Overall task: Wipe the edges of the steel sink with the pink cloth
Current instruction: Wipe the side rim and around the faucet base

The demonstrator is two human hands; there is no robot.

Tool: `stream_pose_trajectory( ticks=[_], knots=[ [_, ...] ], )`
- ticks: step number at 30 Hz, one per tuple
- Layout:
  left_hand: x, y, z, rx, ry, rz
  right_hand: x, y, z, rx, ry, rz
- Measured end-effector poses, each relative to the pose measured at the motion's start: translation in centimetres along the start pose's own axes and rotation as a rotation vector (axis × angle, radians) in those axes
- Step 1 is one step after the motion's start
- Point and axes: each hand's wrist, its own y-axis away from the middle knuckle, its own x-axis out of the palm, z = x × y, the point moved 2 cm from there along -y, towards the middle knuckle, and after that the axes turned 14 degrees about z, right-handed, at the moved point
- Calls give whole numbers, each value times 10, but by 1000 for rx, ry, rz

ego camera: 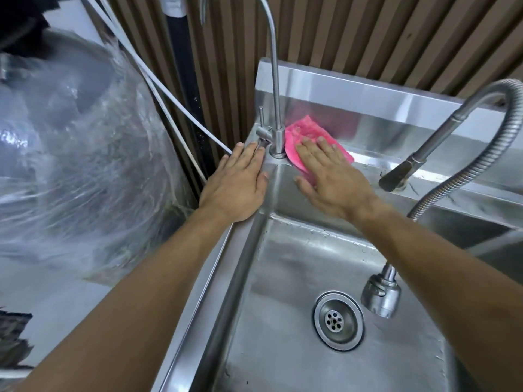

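The steel sink (243,258) fills the lower right, its drain in the basin floor. A pink cloth (305,134) lies on the sink's back ledge in the far left corner, just right of a thin gooseneck tap (276,114). My right hand (331,176) lies flat on the cloth with fingers spread, pressing it onto the ledge and basin rim. On the sink's left rim my left hand (237,185) rests flat, fingers together, holding nothing, with its fingertips near the tap's lever.
A flexible metal hose tap (441,137) arches over the right side, its spray head (380,295) hanging in the basin above the drain (338,321). A plastic-wrapped bulky object (79,154) and white cables (169,108) stand left of the sink. Brown slatted wall behind.
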Motion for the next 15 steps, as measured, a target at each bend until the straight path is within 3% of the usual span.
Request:
stream_pose_trajectory(
  ticks=[5,8,11,15],
  knots=[
    [2,-1,1,8,-43,-5,-4,-20,3,17,61,-107],
    [3,-2,2,29,-76,7,5,-14,14,86,-63,-195],
    [4,-3,2,38,-103,-2,18,6,25,351,-215,-253],
    [4,-3,2,42,-132,-38,10,11,29,630,-117,-244]
  ],
)
